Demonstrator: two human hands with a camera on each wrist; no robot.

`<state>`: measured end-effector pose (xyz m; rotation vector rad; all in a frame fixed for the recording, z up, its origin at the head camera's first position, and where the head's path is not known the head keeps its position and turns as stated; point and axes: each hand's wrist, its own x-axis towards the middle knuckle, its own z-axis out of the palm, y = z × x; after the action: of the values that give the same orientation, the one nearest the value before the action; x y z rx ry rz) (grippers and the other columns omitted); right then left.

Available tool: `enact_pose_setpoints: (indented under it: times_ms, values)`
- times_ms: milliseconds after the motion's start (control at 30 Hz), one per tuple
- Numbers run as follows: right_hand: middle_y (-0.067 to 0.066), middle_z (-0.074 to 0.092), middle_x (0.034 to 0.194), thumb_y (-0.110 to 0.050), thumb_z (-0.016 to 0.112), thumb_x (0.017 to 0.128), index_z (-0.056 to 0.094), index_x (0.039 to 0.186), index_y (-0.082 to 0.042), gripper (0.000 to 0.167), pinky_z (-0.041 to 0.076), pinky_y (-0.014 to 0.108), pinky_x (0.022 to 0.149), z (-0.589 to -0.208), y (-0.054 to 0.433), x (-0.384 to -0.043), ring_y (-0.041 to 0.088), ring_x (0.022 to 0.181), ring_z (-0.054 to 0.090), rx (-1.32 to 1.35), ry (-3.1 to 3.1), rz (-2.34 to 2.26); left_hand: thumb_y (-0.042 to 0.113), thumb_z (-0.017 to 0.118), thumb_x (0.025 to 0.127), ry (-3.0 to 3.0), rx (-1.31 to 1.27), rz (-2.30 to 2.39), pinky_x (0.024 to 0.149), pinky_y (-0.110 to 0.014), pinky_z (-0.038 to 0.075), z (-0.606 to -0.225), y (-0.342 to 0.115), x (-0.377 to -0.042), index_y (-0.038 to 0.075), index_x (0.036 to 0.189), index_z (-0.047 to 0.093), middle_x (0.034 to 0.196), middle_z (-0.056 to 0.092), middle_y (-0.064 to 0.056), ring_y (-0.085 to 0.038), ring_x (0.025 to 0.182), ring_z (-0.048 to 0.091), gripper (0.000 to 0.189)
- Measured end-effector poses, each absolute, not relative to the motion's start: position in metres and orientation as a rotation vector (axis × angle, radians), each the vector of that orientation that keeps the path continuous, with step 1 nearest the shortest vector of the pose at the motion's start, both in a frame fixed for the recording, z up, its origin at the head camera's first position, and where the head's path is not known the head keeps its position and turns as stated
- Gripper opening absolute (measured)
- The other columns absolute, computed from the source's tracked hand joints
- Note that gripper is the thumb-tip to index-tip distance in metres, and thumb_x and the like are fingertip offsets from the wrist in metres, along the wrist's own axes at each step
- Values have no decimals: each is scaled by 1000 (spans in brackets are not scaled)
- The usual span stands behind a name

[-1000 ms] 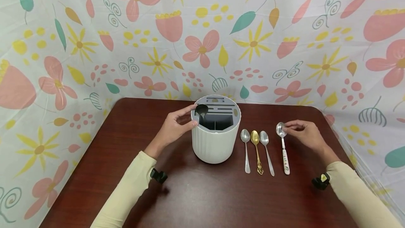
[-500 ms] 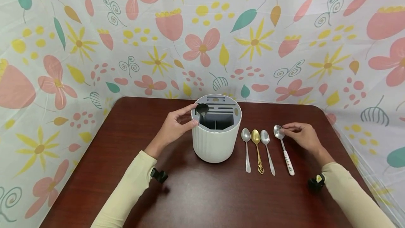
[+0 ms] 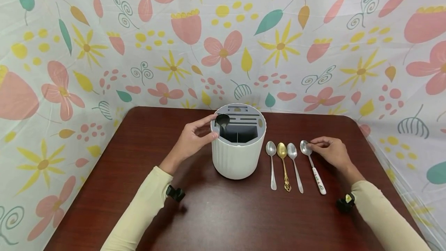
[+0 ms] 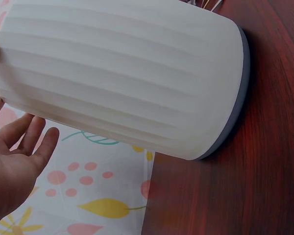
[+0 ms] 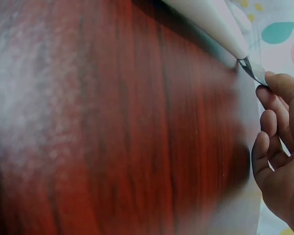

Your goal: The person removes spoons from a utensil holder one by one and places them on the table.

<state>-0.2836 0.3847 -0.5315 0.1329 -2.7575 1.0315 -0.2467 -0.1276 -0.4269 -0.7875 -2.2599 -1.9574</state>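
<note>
In the head view, a white ribbed utensil holder (image 3: 236,162) with a grey slotted top stands mid-table. My left hand (image 3: 192,136) holds its left rim between thumb and forefinger; the other fingers hang loosely beside the wall in the left wrist view. A black spoon-shaped utensil (image 3: 222,120) stands in the holder near those fingertips. On the right, my right hand (image 3: 332,151) pinches a spoon by its bowl; its patterned white handle (image 3: 318,180) points toward me. Left of it lie a silver spoon (image 3: 292,151), a gold spoon (image 3: 281,150) and another silver spoon (image 3: 270,149).
The dark red-brown wooden table (image 3: 223,216) ends at a flower-patterned cloth (image 3: 223,49) hung behind it and along the sides. The holder's dark base (image 4: 230,117) shows in the left wrist view.
My right hand has brought the white-handled spoon left, closer to the row of spoons, and the spoon now slants more. My left hand has stayed on the utensil holder.
</note>
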Motion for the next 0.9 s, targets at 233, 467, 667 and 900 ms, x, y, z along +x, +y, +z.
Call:
enact_pose_setpoints:
  times_ms: [233,467,667,900]
  values:
    - [1,79,85,-40,81,89,80,101,-14,28,43,12,69,-530,385,-282,-7,73,63,163,-2792,969,12,75,93,-2255,-775,-1964,107,-59,45,-426,-128,-245,18,148,56,149,56,-1,-25,128,60,58]
    - [3,79,88,-35,81,90,78,108,-13,29,43,9,69,-526,393,-279,-11,77,63,255,-2809,931,13,75,94,-2265,-781,-1956,105,-56,48,-425,-126,-246,19,149,56,148,57,-2,-24,124,63,59]
    - [5,79,93,-35,81,90,78,113,-12,32,47,9,66,-503,395,-278,-11,79,64,270,-2795,957,13,76,93,-2257,-786,-1953,104,-57,48,-426,-127,-246,19,148,57,147,58,-2,-29,124,63,58]
    - [7,79,96,-27,84,88,80,111,-16,26,50,11,62,-455,387,-272,-6,79,67,354,-2717,1010,16,77,93,-2259,-780,-1955,105,-53,49,-425,-127,-246,19,148,57,147,58,-2,-31,124,63,58]
